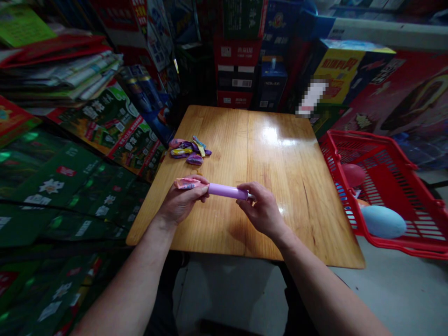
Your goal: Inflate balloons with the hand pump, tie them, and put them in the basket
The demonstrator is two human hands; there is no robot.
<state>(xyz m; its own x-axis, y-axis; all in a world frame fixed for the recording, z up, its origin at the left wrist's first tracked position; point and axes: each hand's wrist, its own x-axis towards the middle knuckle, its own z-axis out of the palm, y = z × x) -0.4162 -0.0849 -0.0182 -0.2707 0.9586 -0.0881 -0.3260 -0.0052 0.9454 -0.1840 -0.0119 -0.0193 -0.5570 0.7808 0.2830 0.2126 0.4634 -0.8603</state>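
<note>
A light purple balloon pump [227,190] is held level above the wooden table between my two hands. My left hand [180,200] pinches a limp pink balloon [186,183] at the pump's left end; the fingers hide where the two meet. My right hand [264,207] is closed around the pump's right end, where a short pale part shows between the fingers. Beyond my left hand lies a small pile of flat balloons [180,151] in purple, yellow, pink and blue. A purple balloon [195,160] sits at the pile's near side.
The wooden table [280,163] is in front of me. At its right a red basket [388,144] holds a blue inflated balloon [383,221] and a red balloon [353,175]. Green cartons [52,186] crowd the left, and stacked boxes [236,74] stand behind.
</note>
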